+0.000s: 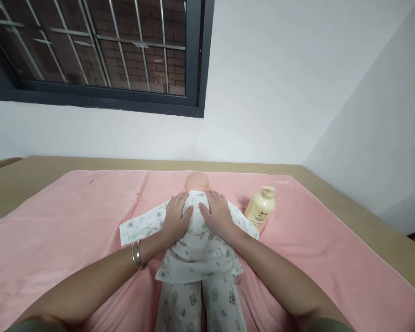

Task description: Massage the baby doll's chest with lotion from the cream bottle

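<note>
A baby doll [193, 244] lies stretched out on a pink blanket, its smooth head [197, 181] pointing away from me and no face showing. It wears a white long-sleeved top and white trousers, both printed with small green and grey figures. My left hand [176, 216] rests flat on the doll's left-side shoulder in view, thumb spread toward the middle. On the opposite shoulder lies my right hand [218, 212], also flat with its thumb apart. The doll's sleeves reach out to both sides beneath my wrists. A bracelet [137, 255] circles my left wrist.
A cream pump bottle [262, 206] stands on the pink blanket [72, 221], close by the doll's right-hand sleeve. Wooden surface [359, 221] borders the blanket. Behind it rise a white wall [263, 83] and a dark-framed window [193, 60] with metal bars.
</note>
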A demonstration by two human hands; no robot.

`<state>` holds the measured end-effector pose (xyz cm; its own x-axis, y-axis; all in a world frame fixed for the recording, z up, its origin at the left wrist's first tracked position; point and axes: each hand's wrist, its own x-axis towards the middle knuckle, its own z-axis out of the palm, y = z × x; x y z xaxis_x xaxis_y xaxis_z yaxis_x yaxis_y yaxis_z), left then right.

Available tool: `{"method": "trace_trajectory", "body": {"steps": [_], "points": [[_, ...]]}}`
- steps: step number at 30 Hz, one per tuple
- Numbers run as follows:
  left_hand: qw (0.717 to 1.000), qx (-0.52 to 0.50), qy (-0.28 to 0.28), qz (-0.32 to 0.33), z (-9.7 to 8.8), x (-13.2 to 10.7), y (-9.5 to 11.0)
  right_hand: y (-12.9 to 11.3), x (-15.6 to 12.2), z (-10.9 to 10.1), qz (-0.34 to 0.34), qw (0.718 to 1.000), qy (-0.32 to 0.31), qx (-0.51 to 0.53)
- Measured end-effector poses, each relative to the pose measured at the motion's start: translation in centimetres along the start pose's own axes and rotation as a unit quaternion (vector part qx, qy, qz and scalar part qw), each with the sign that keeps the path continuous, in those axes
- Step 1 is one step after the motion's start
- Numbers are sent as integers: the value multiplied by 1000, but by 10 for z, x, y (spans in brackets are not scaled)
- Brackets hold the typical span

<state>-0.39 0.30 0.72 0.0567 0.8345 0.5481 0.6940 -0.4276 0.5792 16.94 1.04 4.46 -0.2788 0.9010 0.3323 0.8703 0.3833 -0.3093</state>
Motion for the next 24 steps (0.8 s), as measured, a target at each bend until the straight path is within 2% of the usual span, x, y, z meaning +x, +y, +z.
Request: {"method": "trace_trajectory", "body": {"steps": [9,12,15,18,20,24], "points": [[1000,-5,2,-3,2,0,-1,3,3,1,3,1000,-2,6],[999,15,32,-20,6,-2,-2,-3,-1,-5,10,1000,-25,-11],[998,38,43,-39,10,-2,-4,-16,-15,-13,-11,998,-51,-32],[998,52,19,-28,11,-4,-3,-25,-29,-17,-50,997,-49,-40],[998,59,1,-16,10,-9,2,-23,-26,-18,-55,997,-49,-34],[998,56,-36,22,7,-24,18,-5,0,-16,19,998,-67,-11]]}}
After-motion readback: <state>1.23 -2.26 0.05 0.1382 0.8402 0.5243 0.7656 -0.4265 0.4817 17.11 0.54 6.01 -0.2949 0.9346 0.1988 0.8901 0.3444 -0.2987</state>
